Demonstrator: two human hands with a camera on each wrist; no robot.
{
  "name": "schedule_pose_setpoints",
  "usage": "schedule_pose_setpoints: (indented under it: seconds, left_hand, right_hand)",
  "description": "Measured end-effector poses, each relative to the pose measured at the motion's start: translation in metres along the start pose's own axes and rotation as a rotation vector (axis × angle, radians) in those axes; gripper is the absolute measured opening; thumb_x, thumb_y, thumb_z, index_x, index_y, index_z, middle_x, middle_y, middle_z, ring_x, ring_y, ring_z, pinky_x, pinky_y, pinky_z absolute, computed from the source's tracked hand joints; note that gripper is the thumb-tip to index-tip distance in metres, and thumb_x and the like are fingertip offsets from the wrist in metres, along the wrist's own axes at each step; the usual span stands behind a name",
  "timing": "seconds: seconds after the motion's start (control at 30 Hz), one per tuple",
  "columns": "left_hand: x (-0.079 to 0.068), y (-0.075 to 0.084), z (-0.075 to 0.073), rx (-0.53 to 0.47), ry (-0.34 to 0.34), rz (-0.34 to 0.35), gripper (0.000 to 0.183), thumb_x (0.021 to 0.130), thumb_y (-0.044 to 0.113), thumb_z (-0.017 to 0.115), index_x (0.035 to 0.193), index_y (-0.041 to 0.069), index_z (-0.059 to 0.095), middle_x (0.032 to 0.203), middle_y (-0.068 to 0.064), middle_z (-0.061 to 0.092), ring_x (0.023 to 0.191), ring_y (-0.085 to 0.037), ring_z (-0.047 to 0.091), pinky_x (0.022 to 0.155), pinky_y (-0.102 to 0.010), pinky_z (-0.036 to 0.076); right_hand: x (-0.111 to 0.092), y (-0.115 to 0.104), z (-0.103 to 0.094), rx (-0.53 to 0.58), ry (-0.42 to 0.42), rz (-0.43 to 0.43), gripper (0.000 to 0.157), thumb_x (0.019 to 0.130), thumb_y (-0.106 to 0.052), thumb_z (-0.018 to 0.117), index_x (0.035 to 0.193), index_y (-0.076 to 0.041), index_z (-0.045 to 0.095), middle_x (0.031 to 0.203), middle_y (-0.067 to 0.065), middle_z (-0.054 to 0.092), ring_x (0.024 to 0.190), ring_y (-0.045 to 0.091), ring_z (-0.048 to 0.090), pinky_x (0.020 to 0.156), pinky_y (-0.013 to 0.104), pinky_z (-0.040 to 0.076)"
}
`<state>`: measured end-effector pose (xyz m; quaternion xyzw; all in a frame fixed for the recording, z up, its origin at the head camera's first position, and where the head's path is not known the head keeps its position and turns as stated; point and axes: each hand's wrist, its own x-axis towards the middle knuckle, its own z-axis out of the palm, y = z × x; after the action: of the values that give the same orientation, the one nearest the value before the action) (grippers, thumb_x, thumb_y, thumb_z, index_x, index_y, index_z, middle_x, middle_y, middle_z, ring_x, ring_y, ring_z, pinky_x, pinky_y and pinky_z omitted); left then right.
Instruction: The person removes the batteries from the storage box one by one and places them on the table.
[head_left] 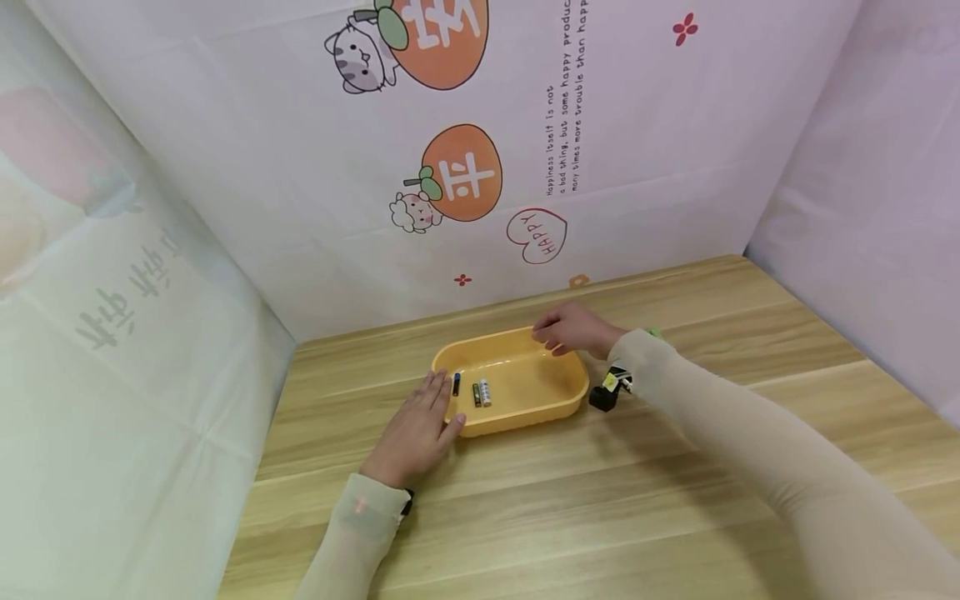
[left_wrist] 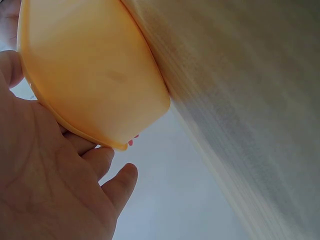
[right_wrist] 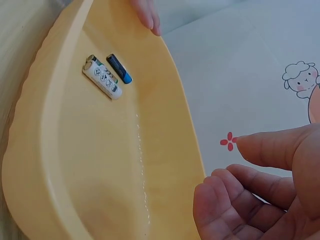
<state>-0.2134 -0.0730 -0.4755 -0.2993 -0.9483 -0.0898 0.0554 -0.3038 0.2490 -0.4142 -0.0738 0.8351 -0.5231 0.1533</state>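
A yellow plastic tray point(head_left: 517, 412) stands on the wooden table. Inside, towards its left end, lie a white battery point(right_wrist: 102, 80), a dark green battery point(head_left: 476, 395) right beside it, and a blue-and-black battery point(right_wrist: 119, 68) a little apart. My left hand point(head_left: 412, 429) rests on the tray's left rim, fingers fairly straight and thumb at the near corner. Over the far right part of the tray is my right hand point(head_left: 573, 327), fingers loosely bent near the rim. In the right wrist view its thumb stands apart from the fingers, with nothing seen between them.
Wood-grain tabletop point(head_left: 525, 508) surrounds the tray. A printed white cloth wall point(head_left: 337, 250) rises behind it, with plain cloth sides left and right. A black wrist camera point(head_left: 604, 397) hangs under the right wrist, close to the tray's right end.
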Motion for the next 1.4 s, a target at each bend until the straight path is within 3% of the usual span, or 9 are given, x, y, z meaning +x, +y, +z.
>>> schedule_pose_setpoints:
  seconds: [0.23, 0.5, 0.73, 0.9, 1.4]
  left_hand:
    - [-0.002, 0.001, 0.0, -0.009, -0.016, -0.013, 0.071, 0.104, 0.051, 0.028, 0.153, 0.0, 0.022, 0.16, -0.013, 0.015, 0.147, -0.026, 0.007, 0.115, -0.044, 0.018]
    - [-0.002, 0.0, 0.003, -0.003, -0.028, -0.027, 0.07, 0.104, 0.05, 0.03, 0.154, 0.002, 0.021, 0.161, -0.011, 0.014, 0.147, -0.024, 0.006, 0.116, -0.042, 0.016]
    - [-0.001, 0.001, 0.003, -0.011, -0.016, -0.03, 0.068, 0.104, 0.047, 0.034, 0.153, 0.001, 0.024, 0.16, -0.013, 0.017, 0.147, -0.026, 0.008, 0.116, -0.043, 0.017]
    - [-0.002, 0.002, 0.002, -0.008, -0.022, -0.028, 0.071, 0.104, 0.051, 0.028, 0.153, 0.0, 0.024, 0.16, -0.013, 0.018, 0.147, -0.026, 0.009, 0.116, -0.043, 0.017]
    - [0.0, 0.001, 0.0, 0.007, -0.018, -0.027, 0.071, 0.104, 0.051, 0.028, 0.153, 0.001, 0.023, 0.161, -0.012, 0.016, 0.147, -0.025, 0.008, 0.115, -0.043, 0.018]
  right_hand:
    - [0.007, -0.001, 0.013, 0.013, -0.023, -0.005, 0.031, 0.093, -0.013, 0.066, 0.115, 0.008, 0.065, 0.114, 0.025, 0.062, 0.084, 0.023, 0.062, 0.075, 0.035, 0.057]
    - [0.012, 0.0, 0.028, 0.032, -0.049, -0.037, 0.024, 0.092, -0.011, 0.065, 0.109, 0.006, 0.067, 0.111, 0.026, 0.063, 0.084, 0.025, 0.062, 0.073, 0.037, 0.057]
    - [0.013, 0.0, 0.038, 0.026, -0.056, -0.042, 0.02, 0.092, -0.01, 0.066, 0.105, 0.004, 0.069, 0.103, 0.02, 0.065, 0.08, 0.024, 0.062, 0.07, 0.037, 0.057]
    - [0.012, -0.001, 0.044, 0.016, -0.069, -0.039, 0.018, 0.093, -0.01, 0.066, 0.104, 0.003, 0.069, 0.095, 0.013, 0.064, 0.076, 0.022, 0.061, 0.07, 0.037, 0.057]
    - [0.016, -0.009, 0.058, -0.029, -0.079, -0.016, 0.017, 0.093, -0.014, 0.066, 0.104, -0.002, 0.07, 0.107, 0.018, 0.066, 0.089, 0.028, 0.064, 0.07, 0.034, 0.057]
